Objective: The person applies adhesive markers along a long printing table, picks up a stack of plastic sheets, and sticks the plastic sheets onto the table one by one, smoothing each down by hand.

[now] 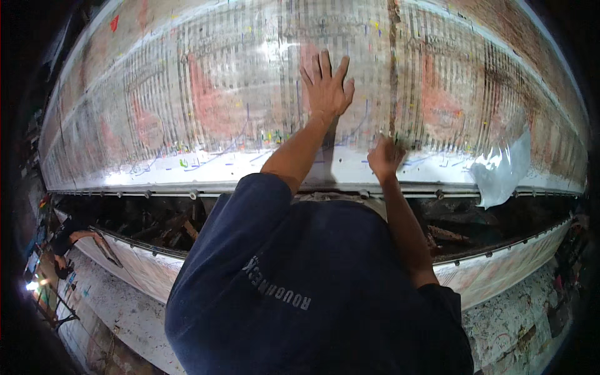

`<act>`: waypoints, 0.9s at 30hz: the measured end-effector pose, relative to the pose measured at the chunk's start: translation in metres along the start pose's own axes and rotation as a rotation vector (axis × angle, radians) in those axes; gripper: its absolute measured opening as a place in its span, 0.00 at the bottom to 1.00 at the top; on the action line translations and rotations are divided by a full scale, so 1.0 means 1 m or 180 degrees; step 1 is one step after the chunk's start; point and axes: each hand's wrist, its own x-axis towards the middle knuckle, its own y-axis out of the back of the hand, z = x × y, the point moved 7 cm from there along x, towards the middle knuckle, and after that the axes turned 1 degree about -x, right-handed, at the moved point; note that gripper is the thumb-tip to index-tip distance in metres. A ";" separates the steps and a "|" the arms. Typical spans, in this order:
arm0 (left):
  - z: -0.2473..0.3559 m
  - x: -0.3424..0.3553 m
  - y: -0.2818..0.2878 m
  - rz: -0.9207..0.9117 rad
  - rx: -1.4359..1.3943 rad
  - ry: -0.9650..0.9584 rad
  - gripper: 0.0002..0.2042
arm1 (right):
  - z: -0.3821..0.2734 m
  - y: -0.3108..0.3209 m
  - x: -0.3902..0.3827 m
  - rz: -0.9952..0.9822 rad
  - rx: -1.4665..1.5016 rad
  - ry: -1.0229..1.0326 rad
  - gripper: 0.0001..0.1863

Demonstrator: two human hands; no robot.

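Note:
My left hand [327,87] is spread flat on the stained, pale surface of a long table [262,100], with the arm stretched far forward. Its palm is down and the fingers are apart, with nothing in them. Nearer me and to the right, my right hand [386,155] is closed low over the white front strip of the table [337,167]. Its fingers are curled inward and slightly smeared; whatever they hold, if anything, is hidden. Faint dark stripes, reddish patches and small coloured specks cover the surface around both hands.
A crumpled clear plastic sheet [503,165] hangs over the front edge at the right. Small round fittings [194,195] line that edge. Below lies a dark trough [156,219] with scrap pieces. Another table [137,259] runs behind me. A co-worker's arm [84,236] shows at far left.

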 end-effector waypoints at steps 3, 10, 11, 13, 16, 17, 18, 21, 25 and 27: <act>-0.001 0.005 -0.010 -0.0363 0.0076 0.0160 0.31 | -0.003 0.008 0.003 -0.0072 0.0447 -0.0153 0.13; 0.007 0.006 -0.011 -0.0544 0.0265 0.0145 0.35 | -0.001 0.026 0.002 -0.0466 0.0381 -0.0128 0.14; 0.010 0.007 -0.011 -0.0529 0.0330 0.0124 0.35 | 0.005 0.026 0.002 -0.0493 0.0659 0.0075 0.13; 0.016 0.008 -0.012 -0.0506 0.0309 0.0021 0.35 | 0.029 0.026 0.002 -0.0453 0.0894 0.0192 0.12; 0.014 0.004 -0.021 -0.0615 0.0787 -0.0045 0.35 | 0.111 0.025 -0.006 -0.0407 0.4066 -0.0511 0.07; 0.009 0.004 -0.025 -0.0767 0.0897 0.0009 0.35 | 0.150 0.030 -0.012 -0.0246 0.4020 -0.0591 0.07; 0.008 0.006 -0.025 -0.0500 0.1113 -0.0032 0.34 | 0.198 0.039 -0.019 0.0351 0.4519 -0.0574 0.07; 0.079 0.024 -0.028 0.0019 0.0729 -0.0075 0.26 | 0.394 0.064 -0.090 0.2430 0.2824 -0.0850 0.11; 0.197 -0.002 -0.095 -0.0201 -0.0176 -0.0456 0.17 | 0.505 0.115 -0.143 0.2299 0.0714 -0.3686 0.34; 0.295 -0.028 -0.136 -0.0225 -0.1350 -0.0883 0.17 | 0.585 0.082 -0.156 0.2183 0.0933 -0.4202 0.47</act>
